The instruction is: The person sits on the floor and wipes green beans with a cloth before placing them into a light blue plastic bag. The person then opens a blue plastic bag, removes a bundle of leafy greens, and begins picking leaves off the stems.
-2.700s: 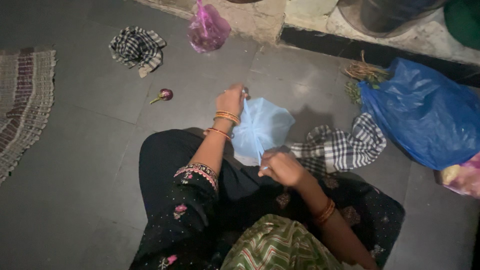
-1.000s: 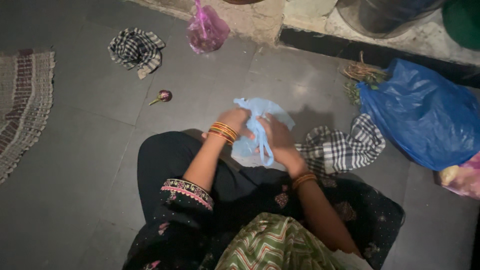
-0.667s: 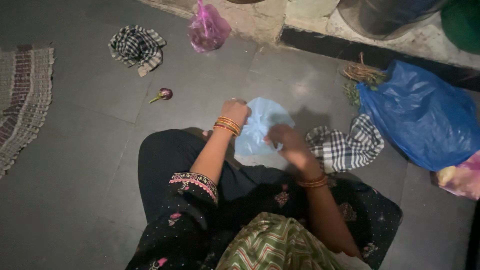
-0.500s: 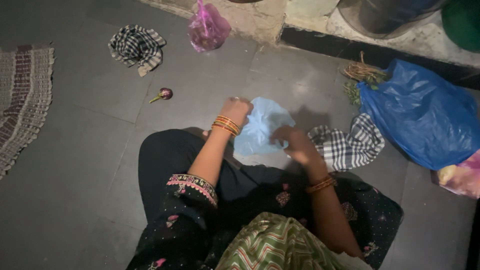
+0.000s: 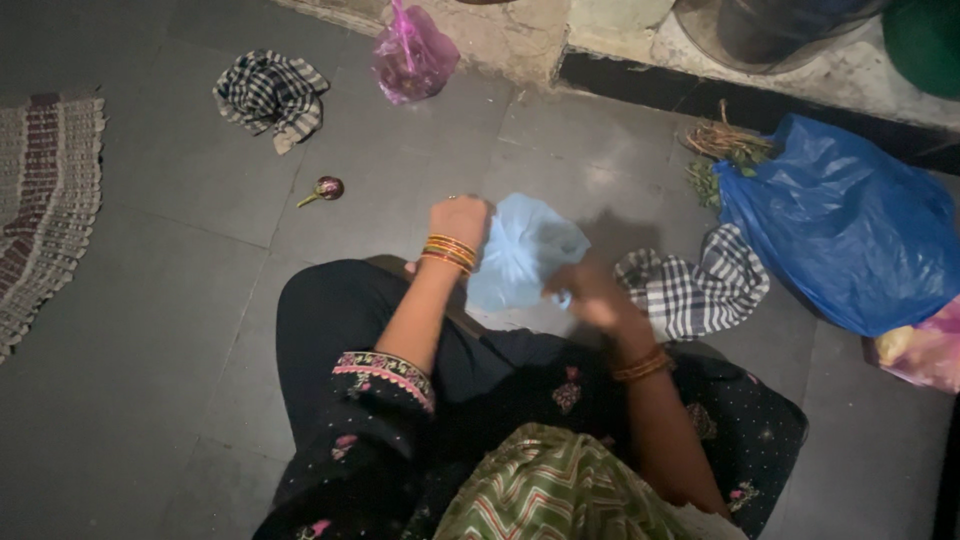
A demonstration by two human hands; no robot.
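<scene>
The left hand [image 5: 460, 218] is closed into a fist, wrist bent, bangles just behind the fingers. The right hand [image 5: 592, 297] is blurred, its fingers curled and pinched together.

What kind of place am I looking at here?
Probably a home kitchen floor: grey floor tiles, a loose small eggplant, a bundle of greens beside a big blue plastic bag, and large vessels on a ledge.

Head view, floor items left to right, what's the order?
Woven mat → checked cloth → small eggplant → pink bag → left hand → light blue bag → right hand → second checked cloth → big blue bag.
</scene>
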